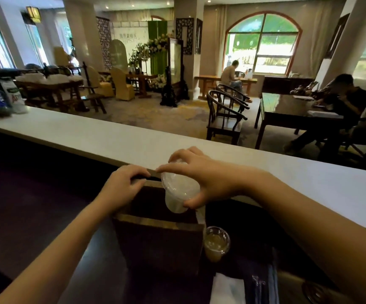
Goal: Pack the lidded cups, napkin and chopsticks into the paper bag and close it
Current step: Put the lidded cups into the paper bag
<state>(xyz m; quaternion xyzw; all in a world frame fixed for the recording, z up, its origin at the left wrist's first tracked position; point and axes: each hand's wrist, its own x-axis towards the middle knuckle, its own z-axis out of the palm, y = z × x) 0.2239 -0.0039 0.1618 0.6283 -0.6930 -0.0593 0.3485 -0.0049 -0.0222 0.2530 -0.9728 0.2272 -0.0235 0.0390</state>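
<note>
Centre frame: right hand, grip closed around a lidded cup, holds it tilted over the open mouth of the paper bag. Left hand, grip pinching the bag's far rim, upper left of the opening. Second lidded cup stands on the dark worktop just right of the bag; white napkin lies at lower right.

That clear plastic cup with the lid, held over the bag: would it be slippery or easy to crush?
The clear lidded plastic cup looks thin-walled, so a hard squeeze would probably dent it. It seems partly filled with pale liquid, so likely weighty. The right hand holds it tilted; the lid presumably stops spills.
</note>
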